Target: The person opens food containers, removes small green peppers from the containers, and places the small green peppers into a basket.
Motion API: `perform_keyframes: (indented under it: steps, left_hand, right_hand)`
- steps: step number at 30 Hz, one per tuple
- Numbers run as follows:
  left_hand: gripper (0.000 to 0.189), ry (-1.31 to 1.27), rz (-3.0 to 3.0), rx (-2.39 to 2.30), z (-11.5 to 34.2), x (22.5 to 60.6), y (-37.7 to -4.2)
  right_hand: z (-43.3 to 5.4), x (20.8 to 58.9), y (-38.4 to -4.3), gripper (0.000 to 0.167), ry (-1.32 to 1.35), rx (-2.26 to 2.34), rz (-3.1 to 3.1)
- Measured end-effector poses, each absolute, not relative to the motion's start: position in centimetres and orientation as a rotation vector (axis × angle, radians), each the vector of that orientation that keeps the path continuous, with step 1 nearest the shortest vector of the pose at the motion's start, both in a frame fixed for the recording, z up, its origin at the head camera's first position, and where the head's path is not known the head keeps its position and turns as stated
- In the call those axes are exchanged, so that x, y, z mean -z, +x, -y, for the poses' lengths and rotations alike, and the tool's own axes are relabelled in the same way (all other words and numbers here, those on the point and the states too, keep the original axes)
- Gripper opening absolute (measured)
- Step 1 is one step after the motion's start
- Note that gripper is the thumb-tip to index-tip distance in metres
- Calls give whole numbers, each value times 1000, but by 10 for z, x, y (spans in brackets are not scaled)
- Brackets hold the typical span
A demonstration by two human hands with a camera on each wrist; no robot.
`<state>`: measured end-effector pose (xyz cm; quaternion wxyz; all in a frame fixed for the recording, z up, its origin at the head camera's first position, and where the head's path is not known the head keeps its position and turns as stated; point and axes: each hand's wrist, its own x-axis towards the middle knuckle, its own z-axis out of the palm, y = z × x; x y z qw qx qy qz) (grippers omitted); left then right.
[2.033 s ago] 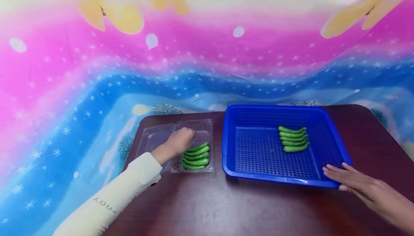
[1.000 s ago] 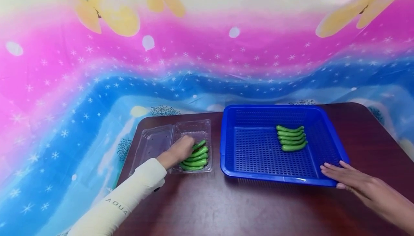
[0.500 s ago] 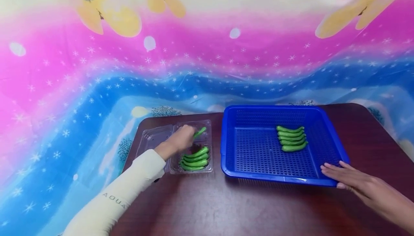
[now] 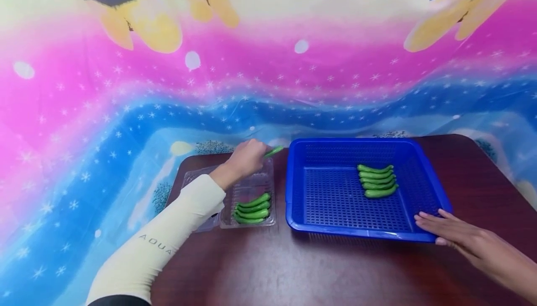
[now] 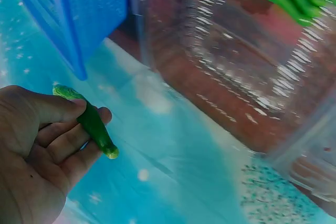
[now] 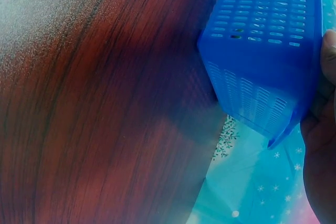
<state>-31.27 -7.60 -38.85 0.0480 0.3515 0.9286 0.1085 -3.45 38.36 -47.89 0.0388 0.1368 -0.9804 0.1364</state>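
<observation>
In the head view my left hand is above the back of a clear plastic clamshell box. It pinches one small, curved green vegetable, with the thumb on top and fingers beneath in the left wrist view. Several more green vegetables lie in a row at the box's front. My right hand rests on the near right corner of a blue perforated basket, its fingers extended over the rim. Inside the basket, another row of green vegetables lies towards the right.
The box's hinged lid lies opened to the left, partly hidden by my sleeve. A dark brown wooden table holds everything, its surface continuing in front of box and basket. A patterned cloth backdrop hangs behind the table.
My left hand has taken a green vegetable from the back of the row in the box and lifted it up, away and slightly rightwards. My right hand stays on the basket corner.
</observation>
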Motion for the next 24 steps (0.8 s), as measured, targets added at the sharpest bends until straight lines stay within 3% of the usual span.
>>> perform_keyframes:
  steps: [10, 24]
  left_hand:
    - [31, 1227, -2779, -266, 18, 374, -314]
    - [16, 1315, -2725, -11, -76, 371, -313]
  right_hand:
    - [-385, 475, -35, 67, 590, -400, 2846]
    - [-384, 476, -36, 69, 511, -337, 2898]
